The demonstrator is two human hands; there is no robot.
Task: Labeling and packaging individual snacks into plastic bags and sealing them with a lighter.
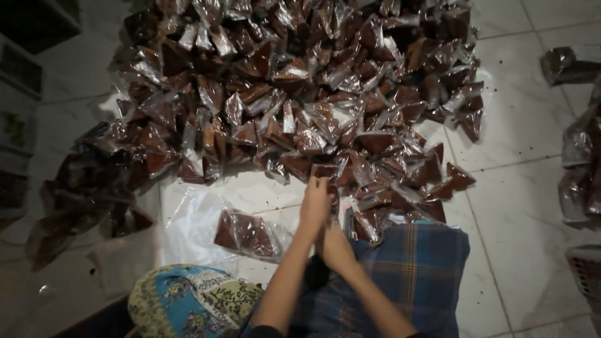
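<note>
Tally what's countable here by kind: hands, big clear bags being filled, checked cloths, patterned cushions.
Hands: 2, left hand and right hand
Large clear bag holding brown wedges: 1
Blue checked cloth: 1
Patterned cushion: 1
Total: 5
Small brown packets: too many to count.

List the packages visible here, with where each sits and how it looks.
Heap of packets: top centre on white tiles, clear triangular bags of dark brown filling.
Bagged bundle: left of the hands, several brown packets in a clear bag.
Packet: at left hand fingertips, right hand beneath.
More packets: right edge, blurred.
</note>
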